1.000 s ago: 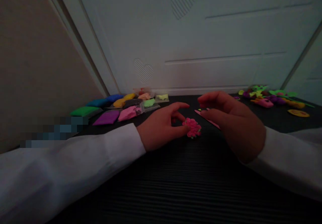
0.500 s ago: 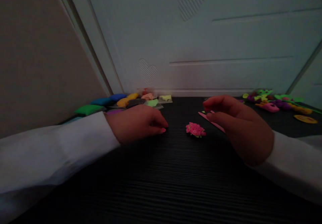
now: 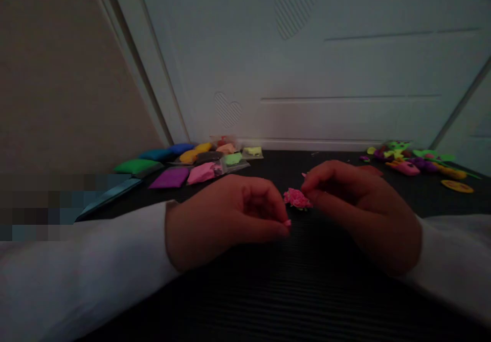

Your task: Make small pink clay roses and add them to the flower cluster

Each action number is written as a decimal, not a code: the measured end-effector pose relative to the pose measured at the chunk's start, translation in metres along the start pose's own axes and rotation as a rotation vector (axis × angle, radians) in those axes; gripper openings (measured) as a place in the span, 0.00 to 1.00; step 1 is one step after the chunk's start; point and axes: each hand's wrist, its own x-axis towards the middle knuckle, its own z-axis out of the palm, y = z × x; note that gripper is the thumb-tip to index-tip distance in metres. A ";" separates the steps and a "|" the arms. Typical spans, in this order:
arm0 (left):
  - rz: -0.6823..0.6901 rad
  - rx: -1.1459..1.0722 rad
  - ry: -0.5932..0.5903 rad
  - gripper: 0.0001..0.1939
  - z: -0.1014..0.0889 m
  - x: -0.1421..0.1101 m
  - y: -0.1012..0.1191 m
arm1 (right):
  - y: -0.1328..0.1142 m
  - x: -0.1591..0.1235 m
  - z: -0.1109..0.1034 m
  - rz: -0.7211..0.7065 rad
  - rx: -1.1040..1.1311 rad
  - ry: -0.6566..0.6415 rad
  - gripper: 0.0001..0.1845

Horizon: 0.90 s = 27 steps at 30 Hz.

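Observation:
My left hand (image 3: 230,219) is closed in a pinch on a small piece of pink clay (image 3: 287,223), which shows at the fingertips. Just beyond it, on the dark table, sits a pink clay flower cluster (image 3: 295,198) with bits of green along its lower edge. My right hand (image 3: 360,209) has thumb and index finger closed together at the cluster's right edge, hiding part of it. Behind the right hand, mostly covered, lies a pink clay tool (image 3: 304,174) of which only the tip shows.
At the back left lie packets of coloured clay, among them a purple packet (image 3: 169,177), a pink packet (image 3: 201,173) and a green packet (image 3: 138,167). Several finished clay figures, including a pink one (image 3: 404,168), and a yellow disc (image 3: 457,186) are at the right. A white panel (image 3: 345,122) stands behind.
My left hand has moved right and nearer with the small pink piece. My right hand has moved left to the flower cluster, and its parted fingers have closed.

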 end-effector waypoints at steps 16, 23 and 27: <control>-0.125 -0.237 -0.036 0.09 0.011 -0.008 -0.004 | -0.005 -0.016 -0.006 -0.299 -0.150 -0.175 0.12; -0.070 -0.169 0.021 0.12 0.012 -0.007 -0.004 | -0.006 -0.016 -0.004 -0.229 -0.148 -0.153 0.11; 0.053 0.046 0.105 0.12 0.010 -0.007 -0.003 | -0.008 -0.015 -0.002 -0.178 -0.114 -0.135 0.12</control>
